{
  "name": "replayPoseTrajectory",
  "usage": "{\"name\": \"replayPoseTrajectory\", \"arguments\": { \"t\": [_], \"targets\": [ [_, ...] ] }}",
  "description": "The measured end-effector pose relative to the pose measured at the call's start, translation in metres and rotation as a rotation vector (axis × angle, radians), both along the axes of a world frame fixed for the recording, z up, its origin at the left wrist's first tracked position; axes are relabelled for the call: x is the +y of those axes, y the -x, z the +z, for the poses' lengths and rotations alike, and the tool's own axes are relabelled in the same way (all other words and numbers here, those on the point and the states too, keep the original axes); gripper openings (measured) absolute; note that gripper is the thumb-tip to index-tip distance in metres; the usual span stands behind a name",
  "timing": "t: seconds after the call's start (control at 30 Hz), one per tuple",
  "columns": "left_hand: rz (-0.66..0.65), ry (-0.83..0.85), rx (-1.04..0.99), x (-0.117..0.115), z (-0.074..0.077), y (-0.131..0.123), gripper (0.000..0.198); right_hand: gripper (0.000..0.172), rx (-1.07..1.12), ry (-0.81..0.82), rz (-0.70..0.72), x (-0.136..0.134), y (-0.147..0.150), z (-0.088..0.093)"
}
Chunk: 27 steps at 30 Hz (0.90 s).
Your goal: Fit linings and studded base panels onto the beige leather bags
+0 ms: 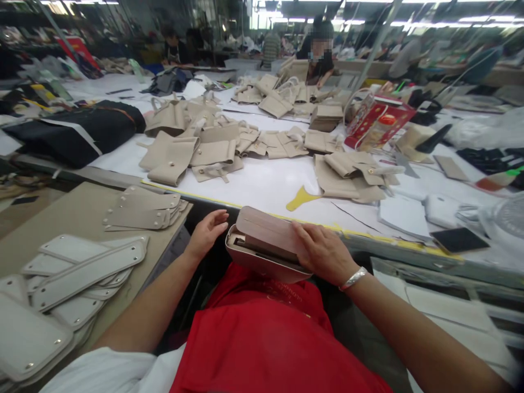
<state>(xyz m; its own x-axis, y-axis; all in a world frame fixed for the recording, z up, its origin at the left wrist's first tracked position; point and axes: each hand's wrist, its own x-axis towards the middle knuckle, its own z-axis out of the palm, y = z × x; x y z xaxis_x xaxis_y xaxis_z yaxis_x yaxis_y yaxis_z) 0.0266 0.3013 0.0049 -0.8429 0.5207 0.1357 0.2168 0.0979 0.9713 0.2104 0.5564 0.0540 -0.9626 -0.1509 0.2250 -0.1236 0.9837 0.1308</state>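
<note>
A small boxy beige leather bag sits at my lap against the table's front edge, tilted, its long flap uppermost. Through the gap below the flap, a pale inside and a dark strip show. My right hand grips the bag's right end, fingers over the flap and thumb hidden. Just off the bag's left end is my left hand, its fingers loosely bent and holding nothing. Beyond the bag, a yellow flat piece lies on the white tabletop.
Beige leather pieces lie heaped across the table. At left, a board bears white riveted straps. A black roll, a red box, a phone and a fan stand around. A person works opposite.
</note>
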Motion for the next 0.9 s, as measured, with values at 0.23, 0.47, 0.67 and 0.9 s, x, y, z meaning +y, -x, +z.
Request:
{"name": "replayPoseTrajectory", "arguments": {
  "t": [0.23,0.47,0.67,0.9],
  "targets": [
    [0.086,-0.046,-0.263,0.013,-0.027,-0.017,0.055,0.053,-0.102,-0.127,0.146,-0.020,0.013,-0.011],
    [0.061,0.301,-0.064,0.028,-0.027,-0.015,0.058,0.050,-0.189,-0.160,0.173,-0.017,0.011,-0.012],
    [-0.061,0.566,0.158,0.028,-0.026,0.000,0.070,0.053,-0.277,-0.187,0.227,-0.019,0.020,-0.011],
    [-0.060,0.680,0.653,0.030,0.000,-0.010,0.049,0.059,-0.386,-0.216,0.213,-0.038,0.046,-0.010]
  ]
}}
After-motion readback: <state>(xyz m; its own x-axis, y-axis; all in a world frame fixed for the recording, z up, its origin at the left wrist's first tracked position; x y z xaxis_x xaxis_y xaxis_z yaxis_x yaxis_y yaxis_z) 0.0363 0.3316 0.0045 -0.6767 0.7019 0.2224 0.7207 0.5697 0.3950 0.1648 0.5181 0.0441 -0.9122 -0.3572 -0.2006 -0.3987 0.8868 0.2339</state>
